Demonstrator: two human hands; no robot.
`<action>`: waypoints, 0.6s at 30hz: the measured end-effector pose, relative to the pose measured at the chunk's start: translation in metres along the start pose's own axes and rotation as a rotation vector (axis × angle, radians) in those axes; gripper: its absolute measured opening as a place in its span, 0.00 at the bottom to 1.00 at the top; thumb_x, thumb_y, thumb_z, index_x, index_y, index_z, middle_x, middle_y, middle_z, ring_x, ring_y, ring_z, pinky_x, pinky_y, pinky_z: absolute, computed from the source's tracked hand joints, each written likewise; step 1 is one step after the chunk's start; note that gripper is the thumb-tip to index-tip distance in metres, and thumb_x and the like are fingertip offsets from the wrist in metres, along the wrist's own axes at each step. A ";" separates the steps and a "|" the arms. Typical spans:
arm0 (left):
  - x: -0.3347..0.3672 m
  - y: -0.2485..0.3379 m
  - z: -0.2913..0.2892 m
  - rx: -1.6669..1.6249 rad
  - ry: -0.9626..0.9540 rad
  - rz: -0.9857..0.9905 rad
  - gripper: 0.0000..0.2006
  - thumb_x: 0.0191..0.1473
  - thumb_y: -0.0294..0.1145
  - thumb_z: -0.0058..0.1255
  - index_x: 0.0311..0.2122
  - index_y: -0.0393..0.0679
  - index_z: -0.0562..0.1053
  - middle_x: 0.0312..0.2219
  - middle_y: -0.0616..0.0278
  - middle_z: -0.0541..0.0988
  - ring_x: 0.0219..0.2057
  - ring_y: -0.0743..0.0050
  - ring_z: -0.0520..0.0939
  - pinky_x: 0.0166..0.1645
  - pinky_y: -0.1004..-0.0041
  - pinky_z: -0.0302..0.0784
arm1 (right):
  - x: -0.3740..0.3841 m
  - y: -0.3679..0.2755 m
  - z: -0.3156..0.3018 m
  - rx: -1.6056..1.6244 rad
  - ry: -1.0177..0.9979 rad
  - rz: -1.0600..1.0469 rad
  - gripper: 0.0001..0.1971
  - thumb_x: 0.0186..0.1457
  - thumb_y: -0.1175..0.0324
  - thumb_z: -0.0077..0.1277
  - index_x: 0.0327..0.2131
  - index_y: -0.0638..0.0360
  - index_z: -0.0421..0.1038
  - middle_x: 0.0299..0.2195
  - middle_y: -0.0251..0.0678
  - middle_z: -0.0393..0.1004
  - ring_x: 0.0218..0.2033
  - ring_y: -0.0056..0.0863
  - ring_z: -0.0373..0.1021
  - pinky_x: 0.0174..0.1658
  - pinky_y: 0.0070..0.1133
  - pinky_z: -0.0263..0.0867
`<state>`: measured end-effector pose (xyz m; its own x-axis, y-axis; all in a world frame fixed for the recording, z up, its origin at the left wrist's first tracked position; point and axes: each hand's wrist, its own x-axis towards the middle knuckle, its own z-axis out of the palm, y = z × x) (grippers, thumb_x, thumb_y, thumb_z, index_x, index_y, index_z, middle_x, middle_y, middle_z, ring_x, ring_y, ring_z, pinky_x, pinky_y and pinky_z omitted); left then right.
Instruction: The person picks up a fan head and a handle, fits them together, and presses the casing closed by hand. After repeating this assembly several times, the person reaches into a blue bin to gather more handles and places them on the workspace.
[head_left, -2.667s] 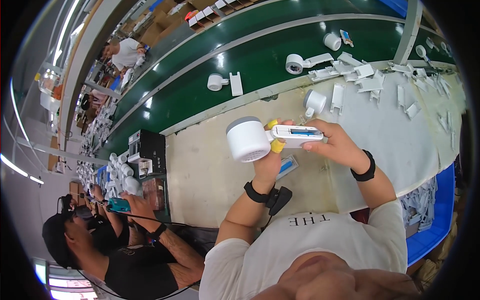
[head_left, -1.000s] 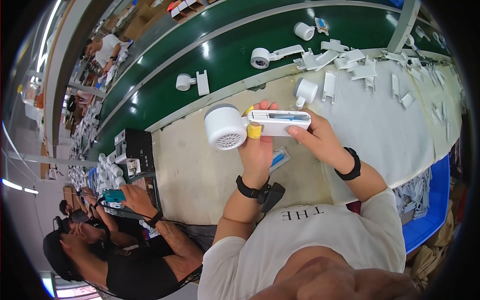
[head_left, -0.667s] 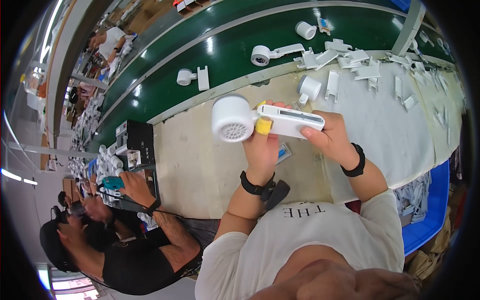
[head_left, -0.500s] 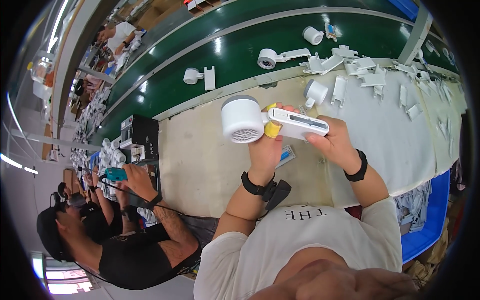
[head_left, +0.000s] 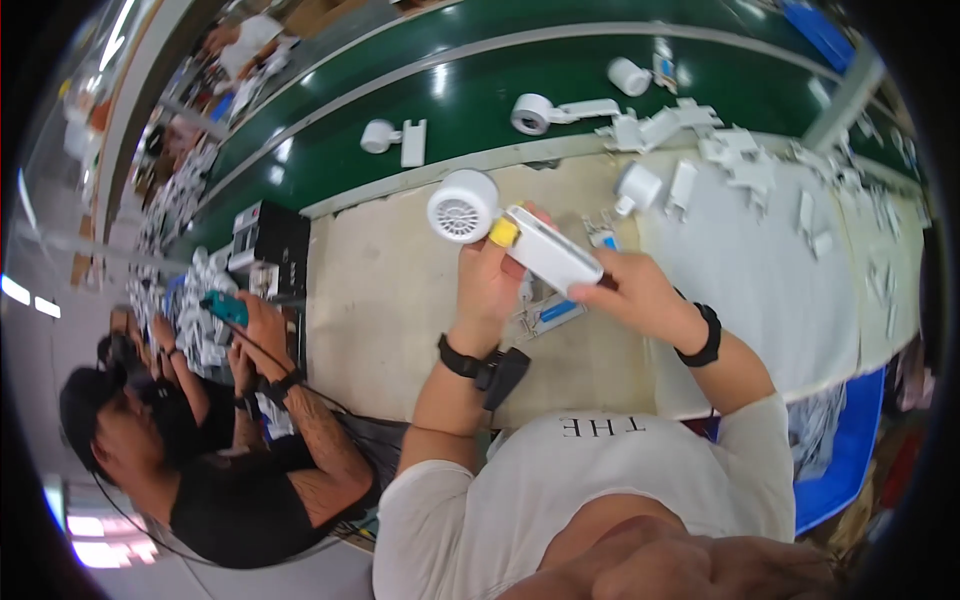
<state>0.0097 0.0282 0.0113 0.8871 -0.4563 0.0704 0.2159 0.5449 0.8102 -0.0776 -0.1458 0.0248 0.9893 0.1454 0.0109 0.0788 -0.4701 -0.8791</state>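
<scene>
A white handheld fan (head_left: 553, 252) with a round grilled head is held above the mat by both my hands. My left hand (head_left: 484, 285) grips it near the neck between head and handle, with yellow wrapping on its fingers. My right hand (head_left: 640, 296) pinches the lower end of the handle. A long slot runs along the handle's upper side. Beneath the hands, a white handle shell with a blue cylindrical cell (head_left: 556, 311) lies on the mat, partly hidden by the fan and my fingers.
A fan head (head_left: 637, 188) and several white shell pieces (head_left: 735, 150) lie beyond my right hand. More fan parts rest on the green conveyor (head_left: 460, 120). A black machine (head_left: 270, 250) stands left, beside a co-worker holding a teal tool (head_left: 225, 307). A blue bin (head_left: 845, 480) sits right.
The fan has shifted left and tilted, its handle now sloping down to the right and its grille facing me more. Both hands moved with it. More of the blue cell on the mat now shows.
</scene>
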 end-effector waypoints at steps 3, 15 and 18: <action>-0.003 0.035 -0.047 0.647 0.068 -0.012 0.17 0.51 0.35 0.46 0.42 0.35 0.64 0.32 0.53 0.75 0.32 0.60 0.78 0.39 0.67 0.73 | 0.006 0.017 -0.019 -0.213 -0.018 -0.309 0.14 0.46 0.64 0.54 0.35 0.62 0.68 0.32 0.41 0.71 0.34 0.35 0.67 0.39 0.25 0.62; -0.047 0.105 -0.123 1.948 0.098 -0.010 0.26 0.39 0.37 0.55 0.46 0.38 0.65 0.37 0.48 0.74 0.42 0.50 0.73 0.45 0.64 0.68 | 0.107 0.149 -0.140 -0.983 0.410 0.443 0.26 0.46 0.43 0.44 0.47 0.42 0.66 0.53 0.34 0.58 0.56 0.36 0.53 0.51 0.48 0.46; 0.015 0.105 -0.132 1.872 0.095 -0.020 0.24 0.42 0.37 0.54 0.45 0.38 0.66 0.39 0.49 0.74 0.42 0.52 0.74 0.46 0.65 0.68 | 0.094 0.137 -0.133 -0.978 0.389 0.426 0.28 0.44 0.41 0.45 0.47 0.43 0.66 0.53 0.32 0.59 0.56 0.34 0.52 0.52 0.48 0.45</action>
<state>0.0995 0.1711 0.0203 0.9214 -0.3805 0.0788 -0.3848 -0.8657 0.3200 0.0423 -0.3124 -0.0312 0.9162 -0.3888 0.0972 -0.3797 -0.9197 -0.0995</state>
